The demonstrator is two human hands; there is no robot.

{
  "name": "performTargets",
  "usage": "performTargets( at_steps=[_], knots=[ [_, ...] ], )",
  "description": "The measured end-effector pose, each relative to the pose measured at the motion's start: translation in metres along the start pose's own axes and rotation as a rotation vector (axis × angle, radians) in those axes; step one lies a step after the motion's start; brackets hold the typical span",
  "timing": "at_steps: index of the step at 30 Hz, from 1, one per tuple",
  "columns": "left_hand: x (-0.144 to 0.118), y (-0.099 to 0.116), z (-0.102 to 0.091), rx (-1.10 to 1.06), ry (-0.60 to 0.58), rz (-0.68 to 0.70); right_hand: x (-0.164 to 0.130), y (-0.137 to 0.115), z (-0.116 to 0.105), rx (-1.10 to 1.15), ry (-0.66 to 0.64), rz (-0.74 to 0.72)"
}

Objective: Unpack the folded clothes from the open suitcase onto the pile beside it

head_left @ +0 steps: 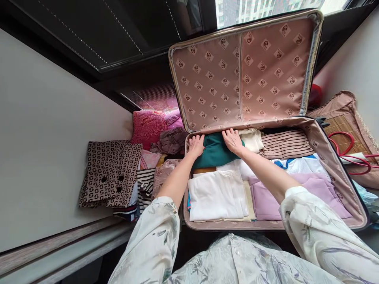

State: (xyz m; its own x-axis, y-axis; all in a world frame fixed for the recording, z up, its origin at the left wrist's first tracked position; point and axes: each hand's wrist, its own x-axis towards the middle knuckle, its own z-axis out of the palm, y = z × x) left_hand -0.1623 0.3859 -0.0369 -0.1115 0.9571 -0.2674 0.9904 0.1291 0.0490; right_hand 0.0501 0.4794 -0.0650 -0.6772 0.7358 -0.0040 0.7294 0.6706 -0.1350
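Patterned shirt fabric occupies the position closest to the camera, with a loose sleeve at each side. Forward of it, a green garment lies in the rear left corner of an open suitcase. Its long axis runs roughly left to right, along the rear wall.

Relation to the hands: the green garment extends between and beneath them. The left hand rests at its left end; the right hand rests at its rear edge, toward the right end. Both appear to touch the cloth, so neither is clearly nearer. On each hand the fingers are slightly apart and extended over the fabric; whether cloth is pinched beneath them cannot be told.

Pose: backs of both hands face upward. The left forearm reaches forward and inward; the right forearm slants leftward across the case contents.

Adjacent contents: a cream garment beside the green one, then a striped garment. In front lie a folded white garment and a lilac garment.

Surroundings: the raised lid stands behind; a patterned garment with dark buttons lies outside the case, left.
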Motion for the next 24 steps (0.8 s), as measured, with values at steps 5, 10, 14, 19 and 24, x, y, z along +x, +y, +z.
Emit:
performTargets(
  at_steps=[5,10,14,19,24],
  knots=[
    [0.01,0.004,-0.006,0.079,-0.023,0.016,0.003,-0.004,0.002,-0.031,-0.047,-0.048],
    [-0.005,0.001,-0.006,0.017,-0.008,0.13,-0.008,0.0,-0.002,0.024,-0.06,-0.155],
    [-0.024,0.001,-0.005,0.023,-0.005,0.122,-0.016,0.006,-0.004,-0.014,-0.086,-0.186],
    [-0.052,0.006,-0.01,-0.023,0.016,0.224,-0.026,0.019,-0.026,0.07,-0.106,-0.351],
    [-0.114,0.018,-0.023,-0.299,0.057,0.408,-0.088,0.032,-0.079,0.249,-0.182,-0.453]
  ],
)
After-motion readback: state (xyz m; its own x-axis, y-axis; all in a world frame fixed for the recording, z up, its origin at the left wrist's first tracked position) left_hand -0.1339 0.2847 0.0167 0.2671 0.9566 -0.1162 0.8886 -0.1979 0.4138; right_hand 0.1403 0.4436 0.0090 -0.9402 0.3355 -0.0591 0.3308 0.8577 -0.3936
